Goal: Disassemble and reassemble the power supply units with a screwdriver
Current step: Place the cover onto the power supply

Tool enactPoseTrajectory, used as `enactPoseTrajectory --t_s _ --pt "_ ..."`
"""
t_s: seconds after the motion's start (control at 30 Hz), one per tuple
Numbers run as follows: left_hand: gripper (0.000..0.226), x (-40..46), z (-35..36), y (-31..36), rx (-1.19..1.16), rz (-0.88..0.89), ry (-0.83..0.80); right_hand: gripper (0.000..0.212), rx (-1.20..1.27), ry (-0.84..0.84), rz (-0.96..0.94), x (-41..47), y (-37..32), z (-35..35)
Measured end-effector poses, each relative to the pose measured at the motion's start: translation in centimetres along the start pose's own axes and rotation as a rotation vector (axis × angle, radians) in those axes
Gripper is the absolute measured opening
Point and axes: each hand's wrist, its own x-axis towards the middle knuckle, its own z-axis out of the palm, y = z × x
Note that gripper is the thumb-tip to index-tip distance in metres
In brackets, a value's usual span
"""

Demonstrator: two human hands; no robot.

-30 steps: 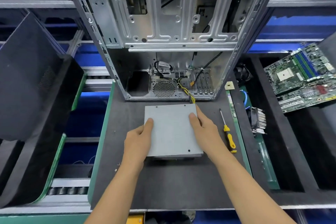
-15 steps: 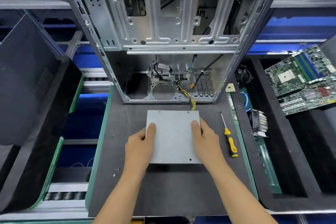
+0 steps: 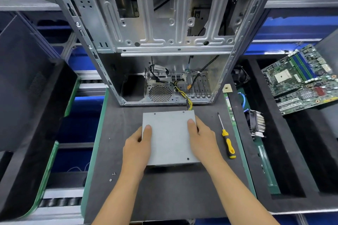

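Observation:
A grey metal power supply unit (image 3: 169, 133) lies flat on the black mat (image 3: 164, 188), in front of the open computer case (image 3: 161, 45). My left hand (image 3: 138, 145) grips its left side, thumb on top. My right hand (image 3: 203, 138) grips its right side the same way. Yellow and black cables (image 3: 186, 98) run from the unit's far edge into the case. A screwdriver with a yellow and black handle (image 3: 226, 139) lies on the mat just right of my right hand. Two small screws (image 3: 112, 176) sit on the mat near my left forearm.
A green motherboard (image 3: 301, 78) rests in the black tray at right. A finned heatsink with fan (image 3: 257, 123) and a blue cable lie in the narrow tray beside the mat. A black side panel (image 3: 27, 86) leans at left.
The unit and both hands have shifted slightly nearer to me and sit squarer on the mat. Both hands keep the same hold. The screwdriver has not moved.

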Motion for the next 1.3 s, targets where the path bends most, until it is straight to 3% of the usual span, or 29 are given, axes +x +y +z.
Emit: enactPoseTrajectory --t_s 0.33,0.73,1.17,1.3 --pt "0.029 -0.2 0.3 0.7 -0.164 -0.044 -0.048 0.035 0.016 -0.032 0.017 0.1 -0.2 -0.1" --pt "0.036 0.9 0.3 0.2 0.129 0.015 -0.014 0.039 0.021 -0.068 0.037 0.7 0.2 0.3" --pt "0.037 0.7 0.0 0.8 0.228 0.049 0.0 0.035 0.064 0.003 0.079 1.7 0.8 0.6" --pt "0.035 1.2 -0.2 0.7 0.188 0.095 -0.083 0.036 0.089 -0.029 0.108 2.2 1.0 0.0"
